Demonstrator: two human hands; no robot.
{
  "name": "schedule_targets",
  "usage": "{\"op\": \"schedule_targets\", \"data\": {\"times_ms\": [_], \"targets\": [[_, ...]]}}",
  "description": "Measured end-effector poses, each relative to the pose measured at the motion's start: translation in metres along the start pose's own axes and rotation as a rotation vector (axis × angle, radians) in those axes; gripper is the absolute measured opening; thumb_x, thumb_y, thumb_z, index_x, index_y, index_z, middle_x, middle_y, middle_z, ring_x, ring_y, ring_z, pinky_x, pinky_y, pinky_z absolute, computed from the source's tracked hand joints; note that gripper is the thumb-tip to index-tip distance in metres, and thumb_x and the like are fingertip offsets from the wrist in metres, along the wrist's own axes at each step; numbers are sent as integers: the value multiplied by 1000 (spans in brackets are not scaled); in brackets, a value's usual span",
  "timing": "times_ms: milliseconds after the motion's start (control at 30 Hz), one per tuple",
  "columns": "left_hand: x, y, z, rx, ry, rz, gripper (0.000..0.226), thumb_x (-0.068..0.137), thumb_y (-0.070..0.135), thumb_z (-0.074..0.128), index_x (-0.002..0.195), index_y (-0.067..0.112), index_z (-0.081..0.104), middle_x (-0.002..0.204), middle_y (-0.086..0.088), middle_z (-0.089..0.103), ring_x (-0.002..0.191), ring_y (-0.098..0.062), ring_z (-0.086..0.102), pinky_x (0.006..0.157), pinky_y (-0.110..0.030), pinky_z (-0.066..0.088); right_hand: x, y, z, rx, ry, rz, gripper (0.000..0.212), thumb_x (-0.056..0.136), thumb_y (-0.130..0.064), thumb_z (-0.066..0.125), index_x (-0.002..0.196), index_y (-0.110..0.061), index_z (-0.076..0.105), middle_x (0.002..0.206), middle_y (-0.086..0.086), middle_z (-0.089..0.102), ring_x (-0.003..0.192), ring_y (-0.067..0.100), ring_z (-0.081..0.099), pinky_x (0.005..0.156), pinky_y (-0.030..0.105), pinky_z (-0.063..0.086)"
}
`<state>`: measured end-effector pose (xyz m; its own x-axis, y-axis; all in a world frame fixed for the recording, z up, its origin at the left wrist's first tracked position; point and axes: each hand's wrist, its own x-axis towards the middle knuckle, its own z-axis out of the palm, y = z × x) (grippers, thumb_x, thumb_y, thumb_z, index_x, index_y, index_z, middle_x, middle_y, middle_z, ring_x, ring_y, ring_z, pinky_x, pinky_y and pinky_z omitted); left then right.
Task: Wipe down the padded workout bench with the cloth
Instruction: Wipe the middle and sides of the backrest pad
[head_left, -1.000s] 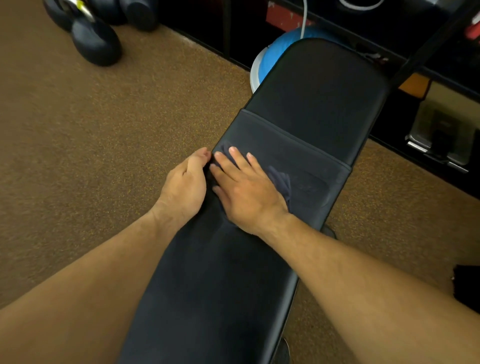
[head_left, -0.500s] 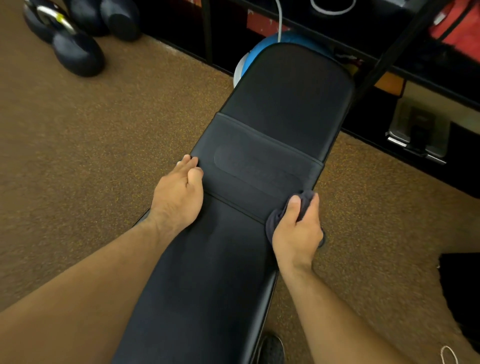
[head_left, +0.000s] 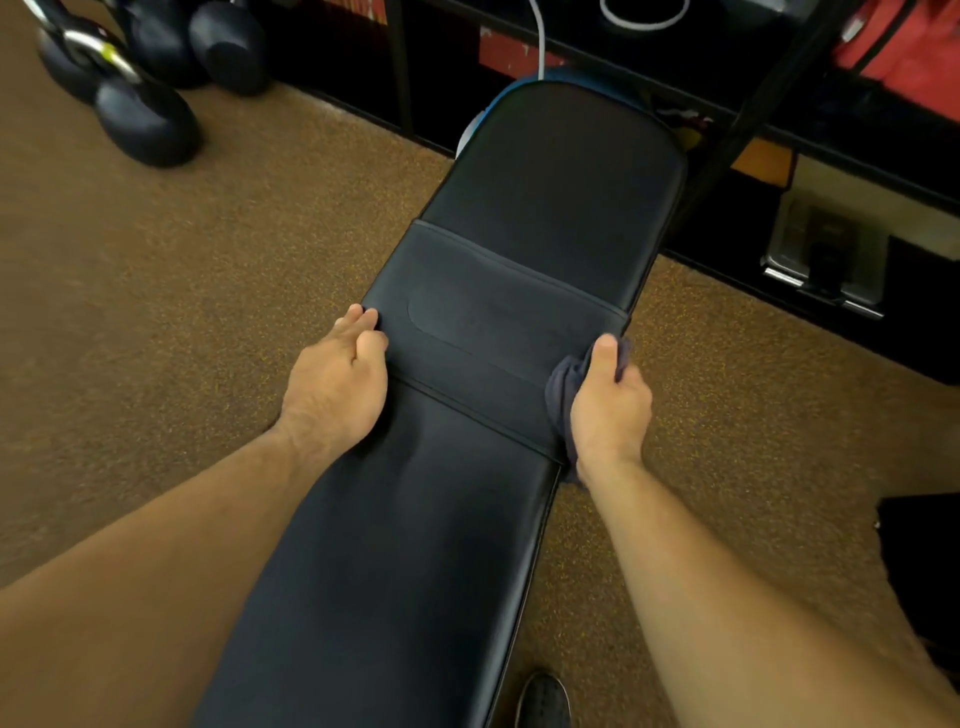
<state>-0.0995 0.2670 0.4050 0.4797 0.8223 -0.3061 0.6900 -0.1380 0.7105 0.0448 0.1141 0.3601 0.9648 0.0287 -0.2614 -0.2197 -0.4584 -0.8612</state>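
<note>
The black padded bench (head_left: 457, 519) runs from the bottom of the view up to the dark rack. A stitched band crosses its middle. My left hand (head_left: 337, 379) rests on the bench's left edge at that band, fingers curled over the side. My right hand (head_left: 608, 405) grips a bunched dark grey cloth (head_left: 561, 389) against the bench's right edge, thumb pointing up along the pad. Most of the cloth is hidden under the palm.
Dark kettlebells (head_left: 145, 119) stand on the brown speckled floor (head_left: 182, 312) at the upper left. A black rack (head_left: 753, 104) with a white cable and red items lines the back. A blue ball peeks behind the bench's far end. A shoe tip (head_left: 543, 699) shows below.
My right hand swept the cloth from the bench's left side across the band to its right edge and now holds it over that edge. The left hand stayed on the left edge.
</note>
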Motion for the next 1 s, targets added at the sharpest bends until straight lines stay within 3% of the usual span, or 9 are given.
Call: {"op": "schedule_targets", "data": {"times_ms": [167,300,400,500,633,733,833,1000], "targets": [[-3,6,2,26,11,-5,47,97,23,33,142,16,46,153,6,33,142,-5,24,115,-21,11,-51,30,-9,77,-30,123,50,97,-53,38,121,-16,62,102,-1,61,101,19,56,97,37,43],[-3,6,4,81,27,14,47,97,22,32,142,16,45,154,5,32,142,-5,23,115,-21,10,-34,26,-6,91,-7,118,53,98,-52,35,119,-13,64,105,2,65,106,26,59,98,42,45],[-2,5,4,94,38,19,47,97,22,32,140,16,47,153,5,34,141,-5,24,114,-20,11,-9,7,-5,11,49,-65,46,101,-43,36,115,-9,63,111,10,66,107,29,57,92,29,40],[1,5,4,97,54,17,46,96,22,33,138,15,51,151,6,37,140,-5,27,113,-18,12,3,2,-4,22,22,-132,39,101,-37,41,119,-9,61,106,4,63,107,23,57,81,13,30],[-1,9,5,162,51,13,47,96,23,32,140,15,49,153,4,34,141,-8,25,112,-20,12,-19,21,-5,120,-105,42,47,95,-52,46,121,-16,60,101,-5,59,110,18,57,97,28,40],[-1,15,7,237,39,-18,48,97,27,32,143,17,44,155,4,30,143,-14,24,114,-26,14,-47,33,-12,96,-173,71,48,95,-53,43,124,-18,59,100,-4,61,104,16,57,89,20,37],[-2,23,8,313,17,-33,49,98,27,31,145,16,39,157,2,25,143,-18,23,114,-28,14,-76,46,-20,27,-200,7,50,94,-53,38,126,-20,57,115,3,66,113,21,57,82,11,32],[-5,35,9,447,-27,-57,45,98,23,29,138,9,45,157,-4,27,138,-29,31,109,-32,22,-97,60,-35,-27,-240,-72,54,90,-52,34,118,-14,60,108,5,69,104,25,61,73,11,31]]}}
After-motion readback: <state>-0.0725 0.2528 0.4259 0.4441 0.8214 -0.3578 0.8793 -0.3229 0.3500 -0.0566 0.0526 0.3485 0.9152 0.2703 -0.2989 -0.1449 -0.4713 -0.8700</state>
